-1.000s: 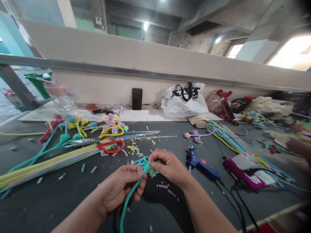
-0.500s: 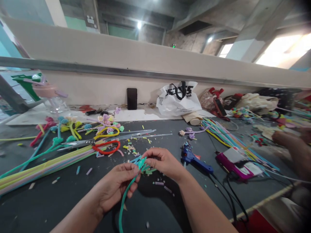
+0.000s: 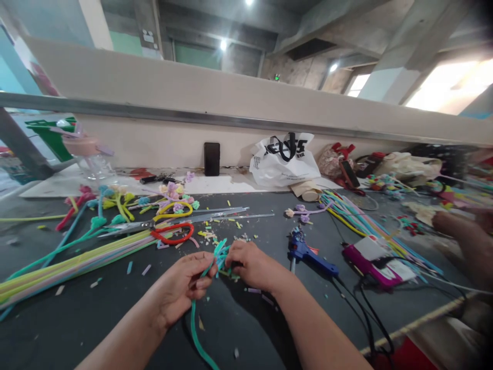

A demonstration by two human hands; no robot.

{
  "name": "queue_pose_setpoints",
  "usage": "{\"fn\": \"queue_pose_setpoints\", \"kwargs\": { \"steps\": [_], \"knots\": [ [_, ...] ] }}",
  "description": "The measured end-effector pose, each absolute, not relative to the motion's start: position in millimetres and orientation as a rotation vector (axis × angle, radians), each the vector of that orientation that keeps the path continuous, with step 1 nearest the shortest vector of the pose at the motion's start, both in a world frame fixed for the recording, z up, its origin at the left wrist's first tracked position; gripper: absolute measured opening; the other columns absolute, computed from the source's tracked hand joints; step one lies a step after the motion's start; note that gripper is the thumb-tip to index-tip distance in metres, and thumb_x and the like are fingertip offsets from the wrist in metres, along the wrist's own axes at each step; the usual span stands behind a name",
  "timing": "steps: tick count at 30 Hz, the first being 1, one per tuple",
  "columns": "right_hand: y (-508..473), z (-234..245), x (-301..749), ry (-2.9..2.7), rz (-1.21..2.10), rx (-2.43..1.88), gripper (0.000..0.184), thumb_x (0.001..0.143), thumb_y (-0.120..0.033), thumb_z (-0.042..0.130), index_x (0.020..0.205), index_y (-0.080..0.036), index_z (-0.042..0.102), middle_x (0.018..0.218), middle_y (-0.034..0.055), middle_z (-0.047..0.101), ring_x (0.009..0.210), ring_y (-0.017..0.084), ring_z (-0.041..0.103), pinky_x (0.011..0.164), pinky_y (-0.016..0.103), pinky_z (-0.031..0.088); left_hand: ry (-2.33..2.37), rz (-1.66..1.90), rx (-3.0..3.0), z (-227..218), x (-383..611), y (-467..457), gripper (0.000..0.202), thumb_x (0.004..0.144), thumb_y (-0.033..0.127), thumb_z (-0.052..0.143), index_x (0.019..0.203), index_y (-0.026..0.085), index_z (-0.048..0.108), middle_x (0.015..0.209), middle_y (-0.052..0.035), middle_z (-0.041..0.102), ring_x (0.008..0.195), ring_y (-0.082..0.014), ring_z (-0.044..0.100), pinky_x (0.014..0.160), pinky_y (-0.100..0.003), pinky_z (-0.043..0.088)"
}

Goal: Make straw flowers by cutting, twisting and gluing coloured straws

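Note:
Both my hands meet low over a dark table (image 3: 96, 318). My left hand (image 3: 181, 288) is closed around a teal pipe cleaner (image 3: 196, 334) whose stem trails down toward me. My right hand (image 3: 250, 264) pinches the folded teal and blue loops (image 3: 220, 252) at its top end. Small cut scraps (image 3: 215, 234) lie just beyond my fingers.
Scissors with a red and yellow handle (image 3: 173, 226) and a long bundle of coloured pipe cleaners (image 3: 69, 264) lie at the left. A blue glue gun (image 3: 308, 254) with black cables sits right of my hands. A white bag (image 3: 283, 159) and a phone (image 3: 211, 158) stand at the back. Another person's arm (image 3: 462, 236) is at far right.
My hands have dropped closer to the table and drawn together. The teal stem now bends and trails along the table below my left hand.

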State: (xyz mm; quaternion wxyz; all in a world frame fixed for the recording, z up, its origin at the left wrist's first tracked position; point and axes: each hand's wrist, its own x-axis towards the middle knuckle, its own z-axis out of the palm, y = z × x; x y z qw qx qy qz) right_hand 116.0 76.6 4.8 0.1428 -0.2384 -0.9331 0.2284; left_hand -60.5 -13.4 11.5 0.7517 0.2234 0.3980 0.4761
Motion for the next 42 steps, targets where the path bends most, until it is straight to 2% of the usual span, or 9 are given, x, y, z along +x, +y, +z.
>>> {"fn": "queue_pose_setpoints", "kwargs": {
  "steps": [5,11,13,19,25,31,33,36,42],
  "knots": [
    [75.4,7.7,112.9,-2.490,0.789,-0.678,0.006,0.073,-0.015,0.060,0.074,-0.019,0.064,0.075,0.0005,0.059,0.074,0.013,0.054,0.069,0.024,0.041,0.867,1.035,0.471,12.1,-58.3,-12.5,0.017,0.074,0.025,0.061,0.075,0.014,0.049,0.066,0.0020,0.048,0.041,0.0011,0.030,0.036,-0.013,0.009],
    [74.0,14.9,117.8,-2.303,1.125,-0.892,0.016,0.083,-0.025,0.046,0.080,-0.021,0.061,0.064,-0.0038,0.053,0.046,0.007,0.045,0.046,0.018,0.035,0.893,1.050,0.477,10.8,-57.3,-10.9,0.019,0.072,0.025,0.062,0.071,0.013,0.047,0.064,0.0023,0.048,0.040,0.0012,0.031,0.036,-0.014,0.008],
    [74.7,16.0,118.0,-2.197,1.179,-0.940,0.015,0.083,-0.026,0.046,0.079,-0.020,0.060,0.059,-0.0046,0.049,0.043,0.006,0.041,0.043,0.017,0.032,0.912,1.068,0.478,10.5,-57.0,-11.0,0.019,0.072,0.025,0.062,0.070,0.014,0.047,0.063,0.0024,0.048,0.040,0.0011,0.030,0.036,-0.014,0.007],
    [74.2,15.0,112.2,-2.087,1.344,-1.081,0.007,0.072,-0.014,0.051,0.070,-0.018,0.056,0.049,-0.0069,0.042,0.043,0.007,0.041,0.044,0.018,0.032,0.948,1.091,0.471,11.4,-56.8,-11.2,0.018,0.073,0.023,0.061,0.068,0.013,0.047,0.062,0.0030,0.047,0.038,0.0014,0.028,0.036,-0.015,0.006],
    [74.5,15.5,110.7,-2.023,1.394,-0.971,0.004,0.065,-0.013,0.059,0.065,-0.017,0.060,0.066,-0.0016,0.056,0.062,0.010,0.050,0.057,0.020,0.039,0.949,1.109,0.481,10.6,-57.4,-9.3,0.018,0.073,0.025,0.060,0.069,0.013,0.047,0.063,0.0027,0.047,0.039,0.0012,0.029,0.036,-0.015,0.007],
    [76.7,12.8,113.2,-1.922,1.625,-0.941,0.008,0.075,-0.025,0.055,0.075,-0.017,0.057,0.048,-0.0057,0.049,0.044,0.006,0.040,0.045,0.018,0.031,0.962,1.106,0.505,8.0,-58.3,-9.6,0.020,0.073,0.027,0.061,0.068,0.013,0.047,0.064,0.0026,0.047,0.039,0.0009,0.029,0.036,-0.015,0.007],
    [78.3,13.3,114.9,-1.894,1.618,-0.954,0.010,0.077,-0.025,0.052,0.083,-0.018,0.056,0.050,-0.0063,0.050,0.041,0.005,0.036,0.042,0.018,0.027,0.986,1.102,0.528,7.5,-58.4,-9.8,0.021,0.073,0.028,0.061,0.068,0.014,0.046,0.063,0.0027,0.047,0.039,0.0008,0.029,0.036,-0.015,0.007],
    [81.1,17.0,118.7,-1.794,1.576,-0.969,0.017,0.076,-0.024,0.054,0.092,-0.020,0.051,0.060,-0.0046,0.056,0.042,0.006,0.040,0.042,0.018,0.030,1.048,1.101,0.581,8.5,-57.0,-9.5,0.023,0.072,0.030,0.060,0.066,0.014,0.045,0.061,0.0033,0.046,0.038,0.0007,0.027,0.036,-0.015,0.007],
    [74.6,28.5,119.9,-1.846,1.359,-0.981,0.008,0.072,-0.023,0.059,0.070,-0.017,0.056,0.060,-0.0015,0.056,0.051,0.009,0.045,0.049,0.021,0.036,1.224,1.057,0.725,13.1,-50.7,-10.0,0.025,0.070,0.034,0.060,0.065,0.015,0.046,0.053,0.0059,0.042,0.036,-0.0001,0.025,0.034,-0.015,0.011]
  ]
}}
